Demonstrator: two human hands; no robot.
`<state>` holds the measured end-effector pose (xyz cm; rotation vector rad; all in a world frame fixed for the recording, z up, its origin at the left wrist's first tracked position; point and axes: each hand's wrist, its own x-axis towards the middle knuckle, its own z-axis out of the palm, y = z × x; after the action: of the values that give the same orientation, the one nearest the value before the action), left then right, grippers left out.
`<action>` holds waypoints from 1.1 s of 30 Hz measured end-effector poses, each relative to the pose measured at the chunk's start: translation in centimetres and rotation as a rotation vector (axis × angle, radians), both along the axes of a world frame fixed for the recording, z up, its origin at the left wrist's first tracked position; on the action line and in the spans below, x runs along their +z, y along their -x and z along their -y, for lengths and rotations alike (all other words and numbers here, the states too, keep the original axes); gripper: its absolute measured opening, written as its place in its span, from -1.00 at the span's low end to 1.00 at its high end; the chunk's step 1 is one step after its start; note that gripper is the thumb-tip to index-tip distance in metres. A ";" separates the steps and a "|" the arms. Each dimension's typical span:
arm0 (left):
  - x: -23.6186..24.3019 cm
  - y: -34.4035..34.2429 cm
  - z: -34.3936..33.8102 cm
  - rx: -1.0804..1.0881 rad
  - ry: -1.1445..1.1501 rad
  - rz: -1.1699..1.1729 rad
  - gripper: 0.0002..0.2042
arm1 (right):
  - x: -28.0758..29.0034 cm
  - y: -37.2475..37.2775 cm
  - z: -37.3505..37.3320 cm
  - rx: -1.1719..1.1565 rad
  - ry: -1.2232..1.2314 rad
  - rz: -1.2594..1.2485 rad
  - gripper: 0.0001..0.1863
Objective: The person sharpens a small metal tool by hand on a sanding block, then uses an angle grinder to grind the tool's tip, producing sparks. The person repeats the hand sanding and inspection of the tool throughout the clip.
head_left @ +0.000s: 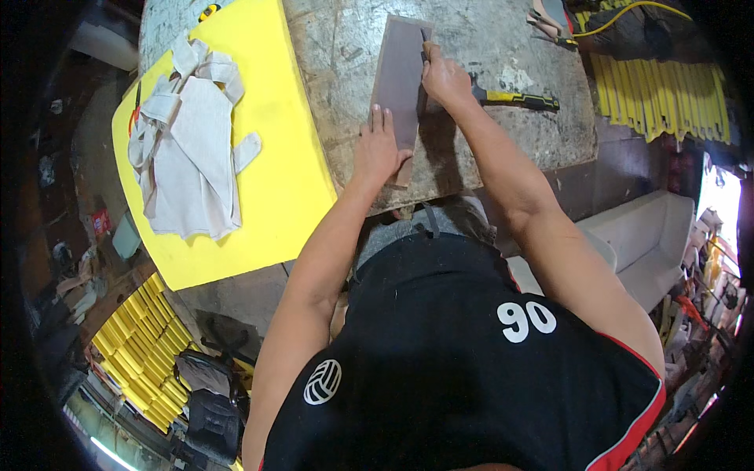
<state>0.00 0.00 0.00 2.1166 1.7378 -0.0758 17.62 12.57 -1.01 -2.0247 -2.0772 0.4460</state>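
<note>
Grey-brown, a long flat panel (399, 74) lies on your scuffed grey tabletop (338, 86). Your left hand (378, 149) rests on it, fingers extended, thumb spread; your right hand (448, 80) curls its fingers around a slim brown tool (426, 47) at the panel's right edge.

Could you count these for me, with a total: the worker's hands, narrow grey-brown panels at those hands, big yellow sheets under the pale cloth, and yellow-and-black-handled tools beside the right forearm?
Hands: 2 (left hand, right hand)
Narrow grey-brown panel: 1
Big yellow sheet: 1
Yellow-and-black-handled tool: 1
Total: 5
</note>
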 end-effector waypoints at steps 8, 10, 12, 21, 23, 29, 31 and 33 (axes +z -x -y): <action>0.8 1.5 -2.2 -0.017 -0.080 0.003 0.00 | 1.7 1.8 -1.1 -0.011 -0.063 -0.109 -0.56; 0.4 0.8 -0.5 -0.017 -0.039 -0.010 0.00 | 0.9 1.2 -0.2 -0.014 -0.068 -0.115 -0.59; 0.3 0.2 0.7 -0.007 -0.016 -0.009 0.01 | 0.0 0.4 5.1 0.039 -0.103 -0.117 -0.59; 0.4 1.3 1.7 -0.029 -0.051 0.087 -0.18 | 1.8 -1.1 5.7 0.170 -0.051 -0.114 -0.52; 0.1 2.1 1.9 0.040 -0.133 0.197 -0.32 | 0.9 -1.9 8.5 0.031 0.299 -0.573 -0.49; 8.8 2.5 7.6 0.528 0.198 1.420 -0.66 | 13.8 0.8 18.0 -0.082 0.837 -1.534 -0.51; 13.8 2.3 9.0 0.586 0.287 1.550 -0.70 | 15.8 1.7 19.1 -0.034 0.901 -1.566 -0.51; 16.7 2.6 10.0 0.624 0.359 1.677 -0.73 | 17.0 2.1 19.7 0.012 0.960 -1.569 -0.51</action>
<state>-2.60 -9.96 16.65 0.6321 0.9708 1.0944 15.53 -7.10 15.96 -0.9574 -0.8073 2.3091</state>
